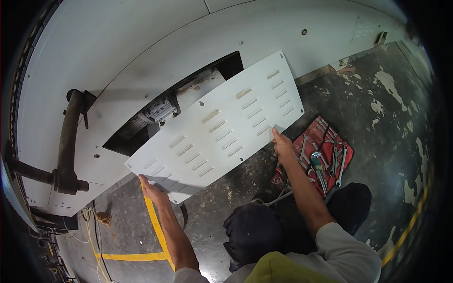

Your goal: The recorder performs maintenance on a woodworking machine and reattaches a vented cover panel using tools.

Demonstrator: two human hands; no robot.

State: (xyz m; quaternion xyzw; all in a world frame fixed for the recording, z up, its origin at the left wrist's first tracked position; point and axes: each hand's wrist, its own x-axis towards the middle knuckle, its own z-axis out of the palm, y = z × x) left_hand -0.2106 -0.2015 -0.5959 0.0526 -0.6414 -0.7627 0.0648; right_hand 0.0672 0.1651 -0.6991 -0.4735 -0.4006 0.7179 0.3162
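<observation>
White slotted panel (231, 118) masks part of a dark opening (123, 140)

Flat and scuffed, it is clamped by the left hand (153, 192) at its lower left and the right hand (283, 147) along the bottom; fingers behind are hidden. Inside, ribbed metal (159, 112) sits shadowed. Wrenches (343, 162) overlap on a red pouch (313, 129).

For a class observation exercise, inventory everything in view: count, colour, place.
Machine body: one, white, top
Opening: one, dark, in machine body
Vented panel: one, white, centre
Jointed bar: one, dark, left
Floor: one, dark grey, beneath
Floor lines: several, yellow, both sides
Cables: several, mixed, lower left
Tool pouch: one, red, right of centre
Wrenches: several, silver, on pouch
Trousers: one pair, dark, bottom
Sleeves: two, pale grey, bottom
Left hand: one, bare, panel's left end
Right hand: one, bare, panel's lower edge
</observation>
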